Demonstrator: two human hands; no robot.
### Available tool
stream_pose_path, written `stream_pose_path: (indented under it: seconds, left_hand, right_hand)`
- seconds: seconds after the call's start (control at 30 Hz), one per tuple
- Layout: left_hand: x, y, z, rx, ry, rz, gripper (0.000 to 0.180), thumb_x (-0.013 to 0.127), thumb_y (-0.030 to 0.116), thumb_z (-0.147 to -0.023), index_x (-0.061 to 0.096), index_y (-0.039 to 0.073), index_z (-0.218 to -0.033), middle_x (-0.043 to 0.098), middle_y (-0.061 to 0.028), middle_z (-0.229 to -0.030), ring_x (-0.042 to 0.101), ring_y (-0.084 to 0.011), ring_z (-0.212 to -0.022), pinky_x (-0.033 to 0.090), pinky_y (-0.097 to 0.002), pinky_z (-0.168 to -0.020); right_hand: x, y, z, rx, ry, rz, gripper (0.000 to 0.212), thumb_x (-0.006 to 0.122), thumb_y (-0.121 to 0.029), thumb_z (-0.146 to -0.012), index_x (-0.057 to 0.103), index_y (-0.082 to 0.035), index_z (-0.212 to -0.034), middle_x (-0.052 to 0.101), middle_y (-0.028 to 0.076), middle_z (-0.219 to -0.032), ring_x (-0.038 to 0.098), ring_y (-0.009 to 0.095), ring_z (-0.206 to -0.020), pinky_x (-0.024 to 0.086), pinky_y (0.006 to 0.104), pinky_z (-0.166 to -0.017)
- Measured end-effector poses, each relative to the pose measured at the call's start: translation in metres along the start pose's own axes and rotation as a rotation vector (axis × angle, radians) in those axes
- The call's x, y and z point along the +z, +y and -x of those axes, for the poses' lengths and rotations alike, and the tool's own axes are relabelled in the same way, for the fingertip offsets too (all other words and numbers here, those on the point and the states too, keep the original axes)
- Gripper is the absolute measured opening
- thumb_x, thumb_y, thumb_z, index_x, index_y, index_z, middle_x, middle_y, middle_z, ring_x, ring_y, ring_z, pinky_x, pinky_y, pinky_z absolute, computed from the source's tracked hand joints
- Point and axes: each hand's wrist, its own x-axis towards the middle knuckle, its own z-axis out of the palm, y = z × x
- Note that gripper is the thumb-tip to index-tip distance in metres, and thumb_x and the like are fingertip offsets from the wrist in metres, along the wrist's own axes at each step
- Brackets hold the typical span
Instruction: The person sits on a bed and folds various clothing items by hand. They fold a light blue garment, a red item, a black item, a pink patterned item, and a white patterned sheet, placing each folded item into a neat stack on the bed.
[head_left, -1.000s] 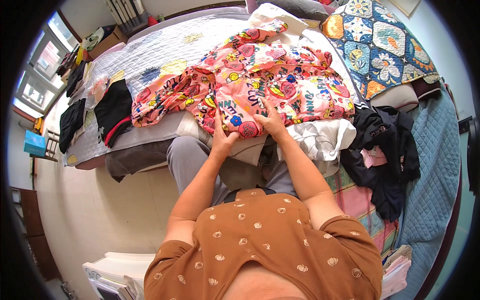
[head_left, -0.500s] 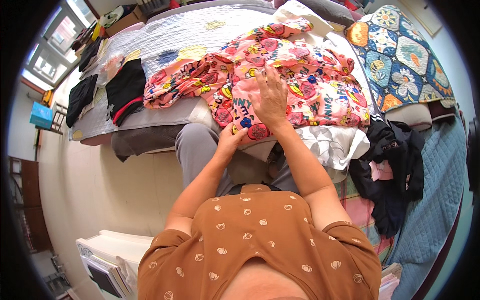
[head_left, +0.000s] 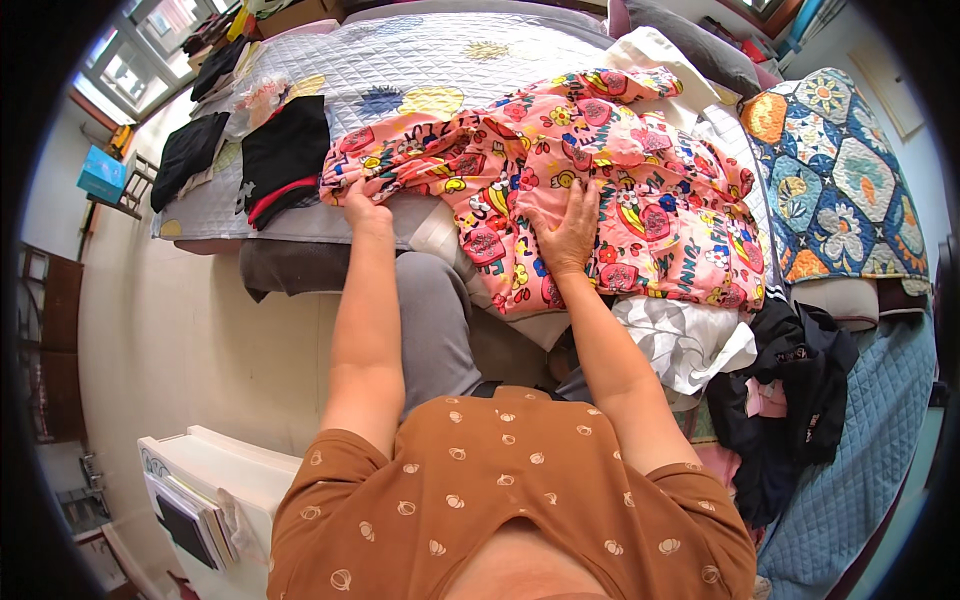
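A pink long-sleeved top (head_left: 625, 190) with a colourful cartoon print lies spread across the near edge of the bed, somewhat rumpled. One sleeve reaches out to the left. At that sleeve's end my left hand (head_left: 366, 208) holds the near edge of the fabric, its fingers partly hidden by the cloth. My right hand (head_left: 568, 230) rests flat on the middle of the top, fingers stretched and thumb apart. Under the top's near right side shows a crumpled white cloth (head_left: 680, 345).
Folded black clothes (head_left: 287, 150) and another dark folded pile (head_left: 188, 160) lie left on the quilted bedspread (head_left: 400, 55). Dark clothing (head_left: 790, 400) is heaped at right, below a patterned blue-and-orange quilted cover (head_left: 840, 180). A white cabinet (head_left: 215, 460) with books stands lower left.
My left hand has moved left, from the top's near hem to the end of the sleeve. My right hand stays flat on the top's middle. The whole view has shifted slightly.
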Motion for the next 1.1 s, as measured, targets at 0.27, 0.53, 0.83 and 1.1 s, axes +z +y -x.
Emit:
stream_pose_path:
  seconds: [0.27,0.53,0.83,1.1]
  left_hand:
    - [0.076,0.028,0.025,0.322,-0.158,-0.160,0.021,0.064,-0.002,-0.087,0.061,0.005,-0.107,0.067,-0.0042,-0.100,0.070,-0.0175,-0.081,0.060,-0.0307,-0.068]
    - [0.181,-0.025,0.203,1.170,-0.789,-1.001,0.019,0.072,0.011,-0.079,0.060,0.008,-0.093,0.061,-0.0087,-0.078,0.063,-0.0291,-0.076,0.049,-0.0430,-0.068]
    - [0.140,-0.079,0.263,1.380,-1.183,-1.026,0.010,0.067,0.005,-0.083,0.065,0.008,-0.093,0.066,-0.0087,-0.095,0.061,-0.0305,-0.097,0.047,-0.0441,-0.082]
    - [0.147,-0.084,0.158,1.053,-1.015,-1.854,0.082,0.062,0.046,-0.084,0.031,0.020,-0.155,0.032,-0.0110,-0.159,0.028,-0.0285,-0.148,0.016,-0.0623,-0.116]
  right_hand:
    - [-0.026,0.037,-0.004,0.315,-0.025,-0.423,0.071,0.074,-0.017,-0.079,0.045,-0.004,-0.143,0.061,0.015,-0.106,0.061,0.030,-0.096,0.050,0.0393,-0.087]
    - [-0.110,0.008,0.030,0.290,0.290,-0.762,0.050,0.060,0.007,-0.087,0.052,-0.002,-0.136,0.046,0.001,-0.088,0.046,0.011,-0.076,0.043,0.0231,-0.071]
    - [-0.159,0.023,0.054,0.152,0.361,-0.584,0.044,0.060,0.003,-0.095,0.049,-0.002,-0.137,0.058,0.009,-0.126,0.057,0.016,-0.112,0.044,0.0294,-0.099]
    - [-0.169,-0.015,0.006,-0.110,0.398,-0.520,0.044,0.065,0.009,-0.086,0.057,-0.003,-0.128,0.057,0.010,-0.096,0.056,0.021,-0.085,0.047,0.0316,-0.075]
